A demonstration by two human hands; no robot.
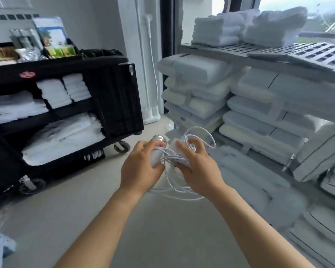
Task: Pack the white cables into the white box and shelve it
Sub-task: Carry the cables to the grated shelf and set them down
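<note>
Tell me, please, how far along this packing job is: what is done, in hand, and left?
Done: nothing looks packed yet. In hand: the left hand and the right hand both hold the tangled white cables, loops hanging below. Left: boxing them and putting the box on the shelf. A white shape behind the hands may be the box; I cannot tell.

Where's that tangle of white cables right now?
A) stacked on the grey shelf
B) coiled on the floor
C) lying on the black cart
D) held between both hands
D: the left hand and the right hand both hold the white cables, with loops dangling beneath.
</note>
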